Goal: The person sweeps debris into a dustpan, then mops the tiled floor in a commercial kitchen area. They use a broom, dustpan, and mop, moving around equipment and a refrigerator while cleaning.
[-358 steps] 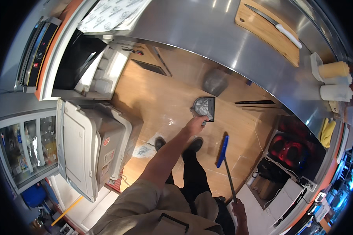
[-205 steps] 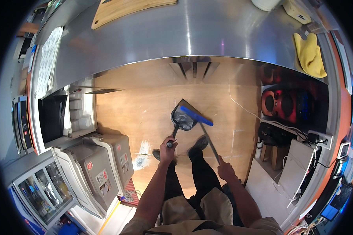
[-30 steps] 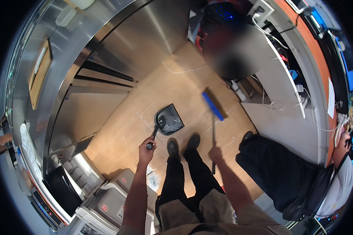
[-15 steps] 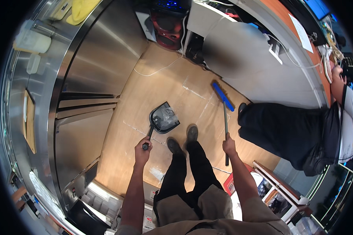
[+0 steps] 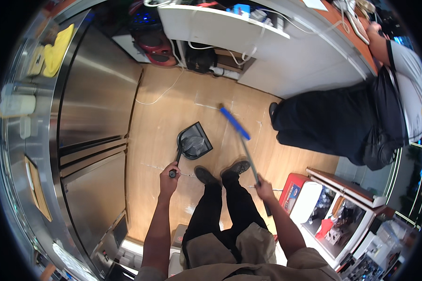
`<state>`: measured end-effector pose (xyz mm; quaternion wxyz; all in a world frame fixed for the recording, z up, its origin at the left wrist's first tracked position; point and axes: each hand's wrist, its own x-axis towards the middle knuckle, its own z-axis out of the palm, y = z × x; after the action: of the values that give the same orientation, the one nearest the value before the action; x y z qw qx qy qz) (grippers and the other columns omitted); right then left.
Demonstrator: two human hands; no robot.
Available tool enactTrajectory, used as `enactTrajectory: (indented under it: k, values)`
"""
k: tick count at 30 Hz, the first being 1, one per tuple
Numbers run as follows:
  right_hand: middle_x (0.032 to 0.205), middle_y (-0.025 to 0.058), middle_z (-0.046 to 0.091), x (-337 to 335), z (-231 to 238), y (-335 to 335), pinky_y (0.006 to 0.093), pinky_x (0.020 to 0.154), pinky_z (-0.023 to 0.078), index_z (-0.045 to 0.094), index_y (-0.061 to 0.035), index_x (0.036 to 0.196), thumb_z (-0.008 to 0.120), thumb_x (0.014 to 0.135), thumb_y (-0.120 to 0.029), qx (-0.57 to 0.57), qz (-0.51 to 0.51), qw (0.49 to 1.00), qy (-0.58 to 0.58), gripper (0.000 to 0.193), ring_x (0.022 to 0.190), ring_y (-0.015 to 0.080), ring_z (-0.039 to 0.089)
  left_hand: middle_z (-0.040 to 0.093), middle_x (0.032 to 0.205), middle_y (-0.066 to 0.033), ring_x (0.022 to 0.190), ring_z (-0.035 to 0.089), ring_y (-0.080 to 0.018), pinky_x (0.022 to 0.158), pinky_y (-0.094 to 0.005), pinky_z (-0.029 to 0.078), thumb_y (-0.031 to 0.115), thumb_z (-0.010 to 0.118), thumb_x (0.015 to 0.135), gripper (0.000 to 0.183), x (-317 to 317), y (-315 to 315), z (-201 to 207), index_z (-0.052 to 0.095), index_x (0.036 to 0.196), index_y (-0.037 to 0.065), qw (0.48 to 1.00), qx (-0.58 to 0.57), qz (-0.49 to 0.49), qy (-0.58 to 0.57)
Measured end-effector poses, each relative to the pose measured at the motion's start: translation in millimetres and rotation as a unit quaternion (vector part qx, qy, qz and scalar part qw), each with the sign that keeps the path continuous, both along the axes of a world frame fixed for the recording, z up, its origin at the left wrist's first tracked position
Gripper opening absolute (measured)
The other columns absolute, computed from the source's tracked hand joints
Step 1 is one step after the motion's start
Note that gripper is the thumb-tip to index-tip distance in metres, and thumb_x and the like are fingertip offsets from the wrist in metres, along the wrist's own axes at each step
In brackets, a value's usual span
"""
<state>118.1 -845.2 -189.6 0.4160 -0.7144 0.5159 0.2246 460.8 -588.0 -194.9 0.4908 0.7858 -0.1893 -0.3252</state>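
My left hand is wrapped round the handle of a black dustpan, whose pan rests at or close to the wooden floor. Clear crumpled plastic lies inside the pan. With my right hand I grip the grey pole of a broom. Its blue broom head is to the right of the dustpan, apart from it, slanting across the floor. My shoes stand just below the pan, between the two tools.
Another person in dark trousers stands at the right by a white counter. Steel cabinets line the left. A white cable trails over the floor near a red and black machine. An open white cabinet sits at lower right.
The broom head has moved left, nearer the dustpan, and its pole now leans the other way. My right foot has turned outward. The view has swung to the right; the dustpan stays in my left hand.
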Motion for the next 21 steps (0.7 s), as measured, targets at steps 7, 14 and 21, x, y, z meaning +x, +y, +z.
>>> enactTrajectory:
  k: [7, 14, 21]
  values:
    - [0.098, 0.0306, 0.067, 18.9, -79.5, 26.8, 0.0486, 0.073, 0.056, 0.038, -0.0023, 0.145, 0.054, 0.084, -0.01, 0.04, -0.068, 0.996, 0.046, 0.064, 0.079, 0.0424, 0.069, 0.068, 0.113, -0.0186, 0.115, 0.063, -0.029, 0.093, -0.0353, 0.048, -0.014, 0.066, 0.075, 0.02, -9.4, -43.8, -15.6, 0.061, 0.086, 0.002, 0.997, 0.004, -0.08, -0.007]
    - [0.07, 0.0054, 0.056, -110.0, 72.9, 77.6, 0.0292, 0.042, 0.045, 0.036, -0.0095, 0.151, 0.06, 0.09, -0.008, 0.227, -0.302, 0.922, -0.088, 0.066, 0.047, 0.0114, 0.051, 0.066, 0.117, -0.0189, 0.115, 0.062, -0.0277, 0.1, -0.0376, 0.045, -0.015, 0.067, 0.073, 0.021, -32.9, -69.2, -27.6, 0.06, 0.086, 0.002, 0.993, -0.01, -0.121, 0.011]
    - [0.079, 0.0057, 0.057, -264.9, 186.0, 70.6, 0.0256, 0.044, 0.041, 0.036, -0.0015, 0.146, 0.06, 0.091, -0.01, 0.209, -0.657, 0.714, -0.116, 0.061, 0.05, 0.0091, 0.046, 0.064, 0.12, -0.02, 0.116, 0.06, -0.0292, 0.103, -0.0398, 0.042, -0.015, 0.066, 0.075, 0.022, -67.8, -67.4, -2.2, 0.06, 0.086, 0.003, 0.993, -0.015, -0.108, 0.04]
